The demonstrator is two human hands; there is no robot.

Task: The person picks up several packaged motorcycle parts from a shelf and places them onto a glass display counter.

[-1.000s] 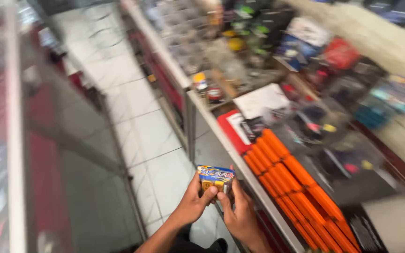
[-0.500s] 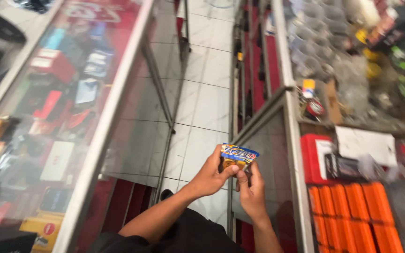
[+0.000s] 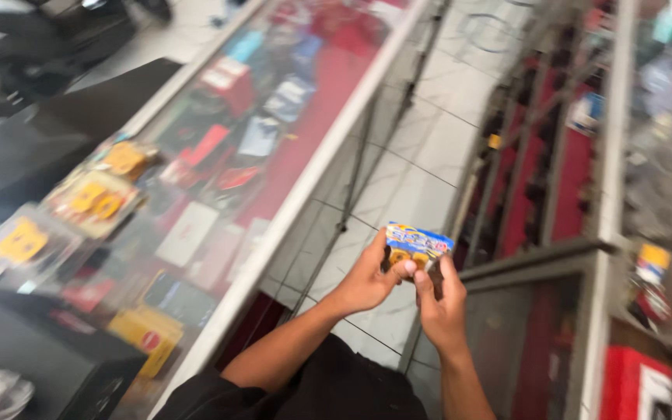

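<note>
While standing over the tiled floor (image 3: 421,179), left hand (image 3: 367,280) and right hand (image 3: 441,303) both gripping a small blue packet (image 3: 418,243) between glass counters (image 3: 274,155).

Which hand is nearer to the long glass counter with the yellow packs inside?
Left. The left hand holds the small blue packet on the side toward that glass counter; the right hand is farther, beside the other display case.

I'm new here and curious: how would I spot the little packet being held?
Between the two glass display counters, over the white tiled floor, both hands meet. The small flat blue-and-yellow packet sits pinched between them, the only item outside the glass.
</note>
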